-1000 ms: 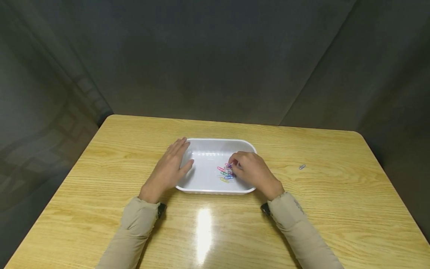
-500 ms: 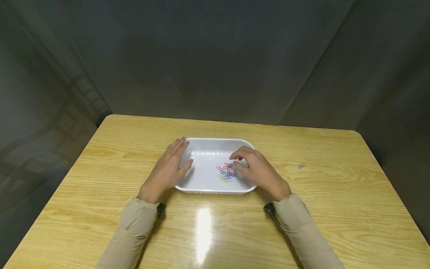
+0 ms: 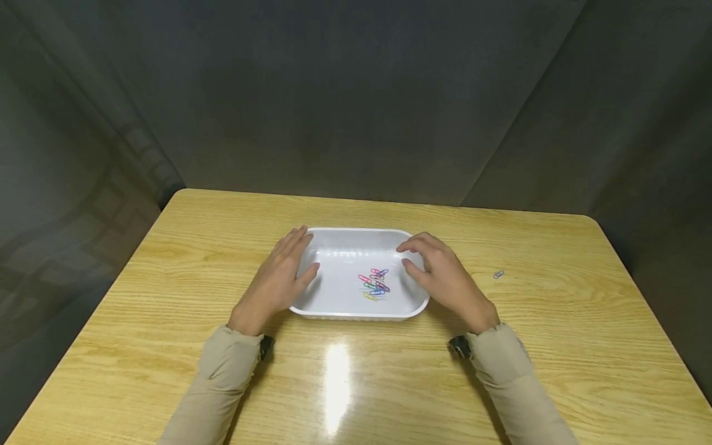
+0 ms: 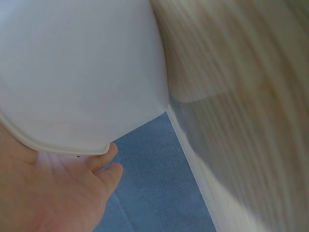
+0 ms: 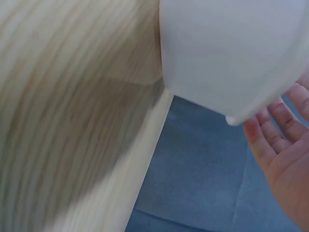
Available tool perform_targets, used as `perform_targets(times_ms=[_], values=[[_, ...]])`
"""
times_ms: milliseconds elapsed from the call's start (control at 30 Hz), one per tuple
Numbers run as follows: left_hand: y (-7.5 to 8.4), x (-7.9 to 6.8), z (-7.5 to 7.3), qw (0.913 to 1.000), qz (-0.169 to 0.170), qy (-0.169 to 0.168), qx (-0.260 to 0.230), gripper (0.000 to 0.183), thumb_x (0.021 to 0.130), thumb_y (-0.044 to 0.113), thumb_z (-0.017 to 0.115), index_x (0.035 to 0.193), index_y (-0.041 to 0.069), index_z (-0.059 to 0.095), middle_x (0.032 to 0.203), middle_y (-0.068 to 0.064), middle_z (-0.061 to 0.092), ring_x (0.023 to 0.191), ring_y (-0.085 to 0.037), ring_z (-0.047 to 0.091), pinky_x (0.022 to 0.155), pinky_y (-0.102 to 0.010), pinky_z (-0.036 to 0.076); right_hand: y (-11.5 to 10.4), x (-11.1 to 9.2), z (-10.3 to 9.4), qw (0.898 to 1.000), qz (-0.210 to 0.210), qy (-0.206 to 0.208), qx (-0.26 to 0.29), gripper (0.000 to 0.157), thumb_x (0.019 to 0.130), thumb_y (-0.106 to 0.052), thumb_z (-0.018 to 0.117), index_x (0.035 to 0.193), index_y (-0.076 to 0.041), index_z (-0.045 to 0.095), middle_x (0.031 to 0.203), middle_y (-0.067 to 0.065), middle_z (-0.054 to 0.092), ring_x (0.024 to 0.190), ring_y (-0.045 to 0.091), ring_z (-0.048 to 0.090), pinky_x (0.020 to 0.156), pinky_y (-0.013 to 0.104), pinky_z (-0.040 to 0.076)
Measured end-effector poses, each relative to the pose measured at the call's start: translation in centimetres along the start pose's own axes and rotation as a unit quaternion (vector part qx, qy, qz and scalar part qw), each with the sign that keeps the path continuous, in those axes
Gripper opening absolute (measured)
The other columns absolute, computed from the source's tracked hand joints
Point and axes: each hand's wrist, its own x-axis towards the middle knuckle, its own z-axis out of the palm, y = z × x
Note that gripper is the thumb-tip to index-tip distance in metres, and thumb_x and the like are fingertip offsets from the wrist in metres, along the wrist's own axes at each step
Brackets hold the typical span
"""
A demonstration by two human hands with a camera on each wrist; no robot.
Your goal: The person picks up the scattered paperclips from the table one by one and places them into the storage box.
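Observation:
A white plastic tray (image 3: 334, 293) stands on the table, with several coloured paper clips (image 3: 374, 287) in a loose pile on its floor, right of the middle. My left hand (image 3: 275, 275) rests over the tray's left rim, fingers extended and the thumb reaching inside. In the left wrist view its palm (image 4: 58, 193) lies at the rim. Over the right rim is my right hand (image 3: 445, 275), fingers and thumb apart with nothing visible between them. The right wrist view has its fingers (image 5: 277, 128) loosely spread beside the rim.
One blue paper clip (image 3: 499, 274) lies on the wooden table (image 3: 556, 340) to the right of the tray. Dark grey curtains (image 3: 345, 93) hang behind and at the sides of the table.
My right hand has drawn away from the paper clips, up and right to the tray's right rim, its fingers opening. The clips stay in the tray. My left hand has stayed in place.

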Motion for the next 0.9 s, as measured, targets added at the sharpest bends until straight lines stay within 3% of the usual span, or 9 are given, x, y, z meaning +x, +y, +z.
perform_targets(times_ms=[300,567,900], values=[[0.0,0.0,-0.1,1.0000,-0.002,-0.002,0.001,0.059,0.093,0.036,0.047,0.141,0.005,0.032,0.151,-0.012,0.024,0.141,-0.029,0.020,0.117,-0.043,0.017,1.2,-0.9,-1.2,1.000,-0.001,0.018,-0.005,0.020,0.087,-0.018,0.061,0.106,-0.011,0.063,0.111,-0.004,0.058,0.101,0.014,0.055,0.084,0.036,0.050],[0.0,0.0,-0.1,1.0000,-0.005,-0.006,0.000,0.060,0.093,0.036,0.047,0.142,0.005,0.032,0.152,-0.012,0.023,0.141,-0.028,0.019,0.118,-0.042,0.016,2.7,-1.7,-2.1,1.000,0.020,0.016,-0.006,0.027,0.086,-0.029,0.062,0.109,-0.015,0.063,0.109,-0.006,0.059,0.102,0.016,0.056,0.086,0.040,0.049],[0.0,0.0,0.0,1.0000,-0.001,0.000,-0.003,0.059,0.093,0.036,0.047,0.141,0.005,0.033,0.151,-0.012,0.024,0.141,-0.028,0.020,0.118,-0.041,0.016,4.6,-3.0,-3.3,0.999,0.034,0.013,-0.028,0.024,0.084,-0.022,0.066,0.107,-0.015,0.063,0.109,-0.003,0.061,0.102,0.018,0.057,0.083,0.041,0.050]])
